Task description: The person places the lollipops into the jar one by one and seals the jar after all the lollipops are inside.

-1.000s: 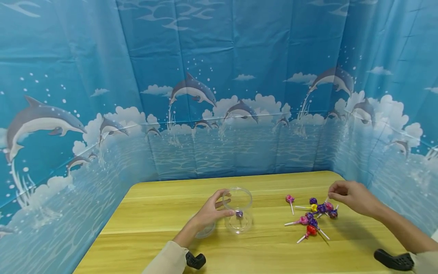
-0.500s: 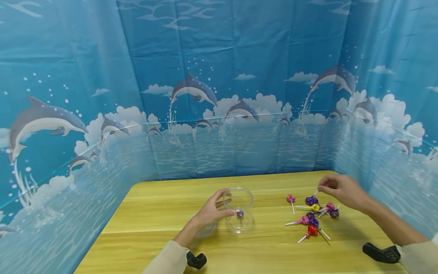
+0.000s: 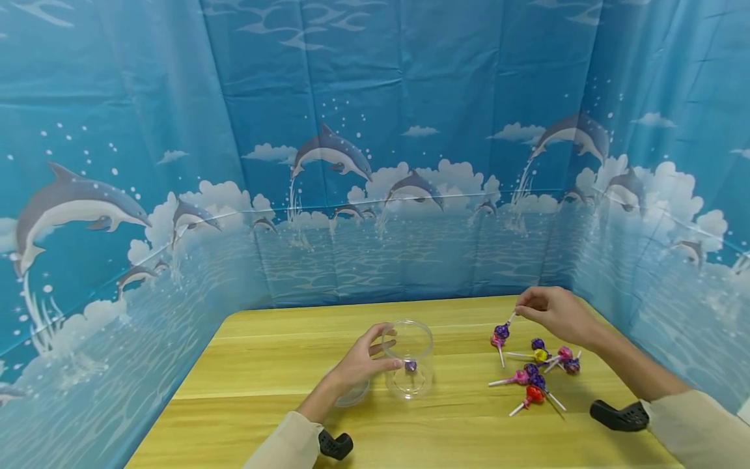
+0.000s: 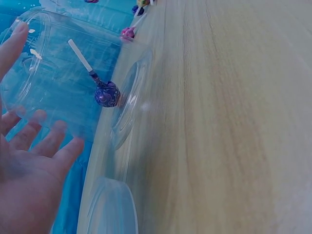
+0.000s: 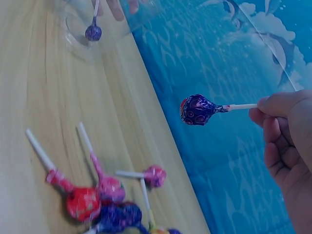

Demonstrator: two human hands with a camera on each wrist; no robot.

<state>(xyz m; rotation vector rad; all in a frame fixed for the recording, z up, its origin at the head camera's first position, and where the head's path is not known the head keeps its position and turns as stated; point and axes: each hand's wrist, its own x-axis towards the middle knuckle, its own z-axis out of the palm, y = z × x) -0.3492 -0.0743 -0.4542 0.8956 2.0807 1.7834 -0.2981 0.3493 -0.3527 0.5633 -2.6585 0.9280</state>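
Observation:
My left hand (image 3: pixel 360 365) holds a clear plastic jar (image 3: pixel 423 355) that stands upright, its mouth uncovered. Thumb and fingers lie on either side of its wall. Inside the jar a purple-wrapped lollipop (image 4: pixel 106 93) leans with its white stick up. My right hand (image 3: pixel 556 317) pinches the stick end of another purple lollipop (image 5: pixel 199 109) between thumb and fingertips. That lollipop hangs head down and in the head view overlaps a pink lollipop (image 3: pixel 499 342) on the table.
Several wrapped lollipops, among them a red one (image 3: pixel 534 394) and a yellow one (image 3: pixel 540 355), lie in a loose pile on the right of the wooden table (image 3: pixel 263 365). A clear round lid (image 3: pixel 353 396) lies beside my left wrist. A dolphin-print curtain (image 3: pixel 375 247) surrounds the table.
My right hand has lifted a purple lollipop out of the pile by its stick and carried it left. My left hand and the jar have stayed in place.

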